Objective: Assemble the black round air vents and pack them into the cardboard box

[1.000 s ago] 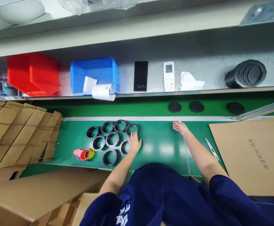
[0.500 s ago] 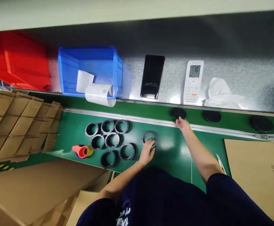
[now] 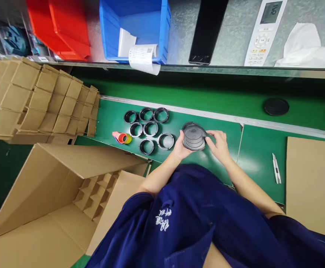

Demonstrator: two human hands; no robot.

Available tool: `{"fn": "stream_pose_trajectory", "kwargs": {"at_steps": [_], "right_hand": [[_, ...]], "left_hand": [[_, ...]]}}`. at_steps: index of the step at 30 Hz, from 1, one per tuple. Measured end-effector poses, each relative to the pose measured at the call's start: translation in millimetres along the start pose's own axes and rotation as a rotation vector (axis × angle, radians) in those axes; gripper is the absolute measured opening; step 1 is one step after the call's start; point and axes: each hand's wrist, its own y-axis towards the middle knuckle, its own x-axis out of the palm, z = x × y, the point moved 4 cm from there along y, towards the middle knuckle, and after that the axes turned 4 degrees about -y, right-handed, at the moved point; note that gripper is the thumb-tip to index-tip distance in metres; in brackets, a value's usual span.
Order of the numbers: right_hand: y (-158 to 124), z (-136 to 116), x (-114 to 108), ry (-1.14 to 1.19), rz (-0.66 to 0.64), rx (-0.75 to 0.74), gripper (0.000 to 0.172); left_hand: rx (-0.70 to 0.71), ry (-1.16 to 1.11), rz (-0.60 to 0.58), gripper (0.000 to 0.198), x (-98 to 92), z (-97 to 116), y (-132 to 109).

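Note:
A round black ribbed cap (image 3: 194, 137) sits over a black ring at the middle of the green bench (image 3: 220, 123). My left hand (image 3: 179, 146) grips the cap's left side and my right hand (image 3: 219, 143) grips its right side, fingers curled on the rim. Several black rings (image 3: 150, 128) lie in a cluster just left of my left hand. Another black cap (image 3: 276, 106) lies on the green belt beyond my right hand.
A red and yellow object (image 3: 121, 137) lies left of the rings. Cardboard dividers (image 3: 39, 100) and an open carton (image 3: 61, 193) are at the left, a cardboard sheet (image 3: 313, 182) at the right, tweezers (image 3: 275, 168) beside it. The shelf holds red (image 3: 61, 29) and blue bins (image 3: 134, 26), a phone (image 3: 207, 29), a remote (image 3: 264, 31).
My left hand slid one ring out of the cluster to the right. My right hand fetched a black cap from the belt and brought it onto that ring. The view tilted down.

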Motion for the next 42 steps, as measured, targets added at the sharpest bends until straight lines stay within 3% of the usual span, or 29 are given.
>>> {"fn": "stream_pose_trajectory", "kwargs": {"at_steps": [3,6,13,18,23,30,33,36,38,42], "right_hand": [[2,-19,-5,-0.119,-0.085,-0.292,0.041],[-2,-27,5,-0.153,-0.129,-0.359,0.043],[-8,-29,33,-0.115,-0.244,-0.342,0.053],[-12,-33,41,-0.038,-0.335,-0.301,0.073],[-3,-39,29,0.221,-0.261,-0.118,0.078],[6,-41,39,0.132,-0.242,-0.11,0.076],[0,-42,54,-0.002,-0.243,-0.245,0.069],[-18,-45,76,-0.243,-0.388,-0.489,0.063],[-28,-41,92,-0.354,-0.492,-0.529,0.08],[-18,-27,120,-0.42,-0.559,-0.369,0.11]], "left_hand": [[-0.025,-0.018,-0.017,0.088,-2.8,-8,-21],[0.009,-0.032,-0.009,0.089,-7.1,-13,-35],[0.068,0.054,0.026,0.086,-31.1,-16,-49],[0.059,0.162,0.037,0.085,-34.5,-13,-55],[0.067,0.154,-0.064,0.093,-28.0,0,-57],[0.014,0.09,-0.063,0.098,-40.2,20,-49],[-0.009,0.045,-0.037,0.095,-51.0,28,-45],[-0.006,0.029,0.048,0.091,-64.4,33,-42],[-0.044,0.046,0.109,0.091,-72.7,32,-39],[-0.108,0.116,0.132,0.089,-82.1,29,-27]]}}
